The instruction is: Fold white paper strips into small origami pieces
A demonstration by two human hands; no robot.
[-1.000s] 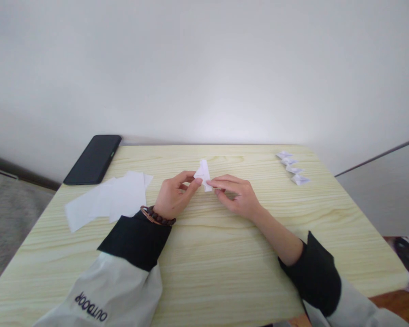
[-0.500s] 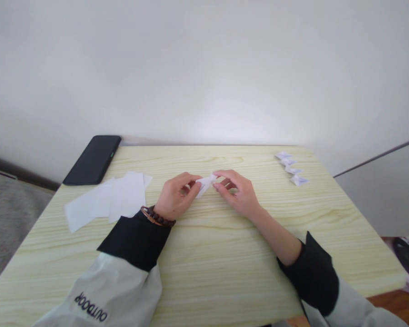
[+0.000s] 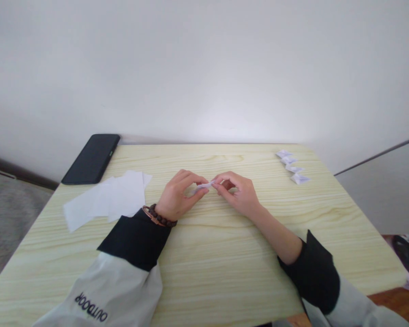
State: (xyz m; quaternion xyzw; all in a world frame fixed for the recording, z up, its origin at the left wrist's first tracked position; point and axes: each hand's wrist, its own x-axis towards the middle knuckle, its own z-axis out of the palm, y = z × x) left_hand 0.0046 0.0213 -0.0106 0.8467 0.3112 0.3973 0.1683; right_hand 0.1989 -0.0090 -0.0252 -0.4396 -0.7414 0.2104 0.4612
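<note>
A small piece of folded white paper (image 3: 204,185) is held between my two hands above the middle of the table. My left hand (image 3: 179,195) pinches its left side between thumb and fingers. On the other side, my right hand (image 3: 238,191) pinches the right end with thumb and forefinger. The paper appears narrow and nearly edge-on, so its folds are hard to make out. A dark beaded bracelet (image 3: 160,218) circles my left wrist.
Loose white paper sheets (image 3: 126,195) overlap on the left of the wood-grain table (image 3: 225,272). Behind them lies a black tablet (image 3: 92,159). Several small folded paper pieces (image 3: 299,178) form a row at the back right. A white wall (image 3: 204,72) borders the far edge.
The folded paper has turned from showing a broader face to nearly edge-on. My left fingers have shifted right along it, and my right fingertips have closed together on its end.
</note>
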